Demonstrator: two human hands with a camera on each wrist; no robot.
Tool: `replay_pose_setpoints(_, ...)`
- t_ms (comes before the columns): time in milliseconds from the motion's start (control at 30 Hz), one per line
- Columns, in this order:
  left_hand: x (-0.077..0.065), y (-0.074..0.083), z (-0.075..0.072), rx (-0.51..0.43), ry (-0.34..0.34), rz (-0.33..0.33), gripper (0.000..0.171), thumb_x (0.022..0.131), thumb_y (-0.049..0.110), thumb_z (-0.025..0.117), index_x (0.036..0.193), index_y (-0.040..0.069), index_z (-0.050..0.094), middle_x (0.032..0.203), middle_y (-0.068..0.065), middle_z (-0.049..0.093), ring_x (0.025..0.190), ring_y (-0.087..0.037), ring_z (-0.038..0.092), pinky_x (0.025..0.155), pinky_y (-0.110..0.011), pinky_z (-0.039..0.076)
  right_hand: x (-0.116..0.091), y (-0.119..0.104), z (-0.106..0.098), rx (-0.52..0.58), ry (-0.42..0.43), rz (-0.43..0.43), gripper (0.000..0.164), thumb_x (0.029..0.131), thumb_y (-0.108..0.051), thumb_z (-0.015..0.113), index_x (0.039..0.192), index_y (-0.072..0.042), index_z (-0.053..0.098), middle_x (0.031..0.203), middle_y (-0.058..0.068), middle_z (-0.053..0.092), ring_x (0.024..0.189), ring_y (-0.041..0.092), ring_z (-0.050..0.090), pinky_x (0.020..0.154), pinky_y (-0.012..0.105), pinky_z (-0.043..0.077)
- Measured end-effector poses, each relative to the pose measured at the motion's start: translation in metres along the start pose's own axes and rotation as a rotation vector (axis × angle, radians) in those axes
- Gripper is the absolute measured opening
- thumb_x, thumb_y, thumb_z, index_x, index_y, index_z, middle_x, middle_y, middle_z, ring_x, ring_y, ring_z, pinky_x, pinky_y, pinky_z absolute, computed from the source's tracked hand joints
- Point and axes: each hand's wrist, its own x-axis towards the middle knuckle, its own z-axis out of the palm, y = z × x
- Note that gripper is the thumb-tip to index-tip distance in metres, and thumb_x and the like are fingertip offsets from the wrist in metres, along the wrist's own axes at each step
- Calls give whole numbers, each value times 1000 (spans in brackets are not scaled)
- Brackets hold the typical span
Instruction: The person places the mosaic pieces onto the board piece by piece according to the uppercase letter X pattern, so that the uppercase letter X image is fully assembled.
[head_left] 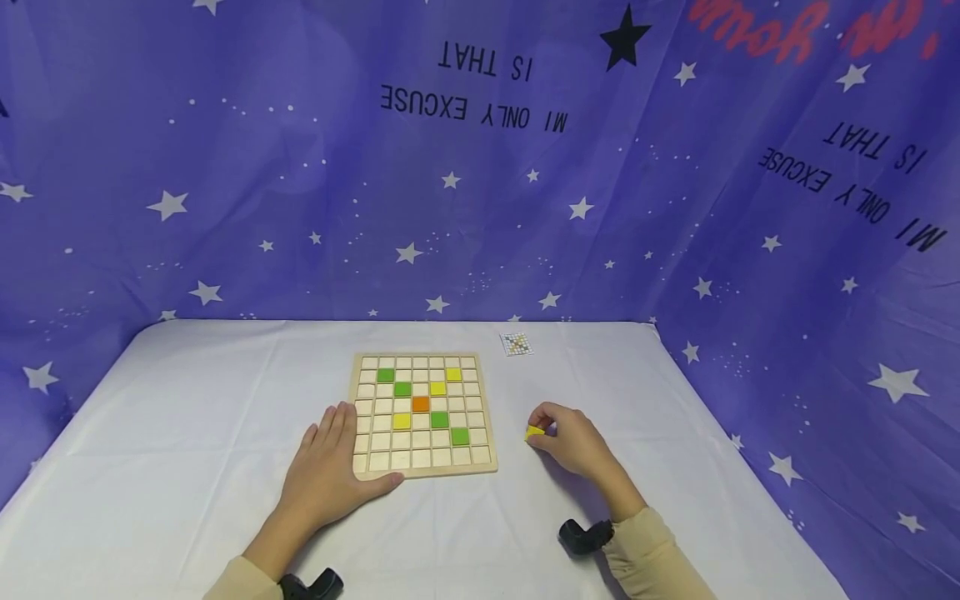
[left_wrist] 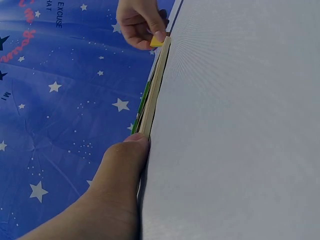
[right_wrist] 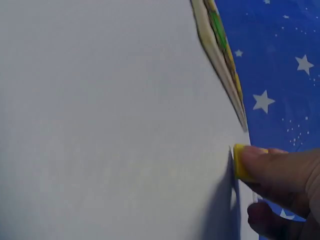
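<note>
A wooden grid board (head_left: 427,474) lies flat on the white table, its square cells holding several green tiles (head_left: 460,436), yellow tiles (head_left: 453,375) and one orange tile (head_left: 421,404) along two crossing diagonals. My left hand (head_left: 326,467) rests at the board's left side with fingers straight, its thumb against the near edge. To the right of the board, my right hand (head_left: 573,440) pinches a yellow tile (head_left: 534,432) between thumb and fingers. In the right wrist view that yellow tile (right_wrist: 242,163) shows in the pinch, just over the tabletop.
Behind the board to the right lies a small pattern card (head_left: 517,344) with a coloured grid. The white-covered table (head_left: 187,433) ends at a purple curtain (head_left: 480,208) with stars and lettering at the back. Black wrist cameras (head_left: 585,537) are strapped to both wrists.
</note>
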Motion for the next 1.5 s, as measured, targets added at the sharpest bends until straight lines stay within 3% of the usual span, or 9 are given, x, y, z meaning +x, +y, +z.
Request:
replay_pose_setpoints(200,0,0,0,5,3,2,137,68,90,56,153,-10,21,161,-28,23,150,-44,22,121,-59,19,9,-26,12,104,-5,-63,14,86,-16,77,94,-24,69,92,-9,70,75,7,58,68,25,49)
replay_pose_setpoints(467,1,-1,-2,-1,-5,-3,137,68,90,55,153,-11,20,161,-28,23,150,-45,22,121,-60,18,27,-81,46,196,-59,-144,11,87,-26,77,96,-25,70,90,-11,71,64,6,56,57,21,48)
replay_pose_setpoints(800,2,0,-2,3,-2,7,136,69,90,55,153,-11,20,160,-29,23,150,-44,22,121,-60,18,36,-144,84,208,-91,-255,12,87,-30,77,95,-24,71,88,-15,70,57,1,52,53,18,44)
replay_pose_setpoints(1067,2,-1,-1,13,-6,14,135,70,90,55,152,-12,21,160,-29,24,150,-44,22,121,-60,18,40,-159,101,129,-94,-311,11,88,-32,76,94,-26,70,87,-16,70,77,-7,62,72,15,50)
replay_pose_setpoints(1167,2,-1,-2,14,-6,16,135,70,90,55,153,-11,21,160,-29,24,150,-44,22,121,-60,18,40,-160,105,78,-89,-337,11,88,-32,76,94,-25,70,88,-16,71,80,-8,62,73,14,51)
replay_pose_setpoints(1500,-1,0,-3,20,-7,22,134,70,91,54,152,-11,23,160,-28,24,149,-44,23,121,-61,19,35,-162,107,-118,-39,-416,19,85,-37,78,101,-26,74,97,-15,63,93,3,57,79,16,48)
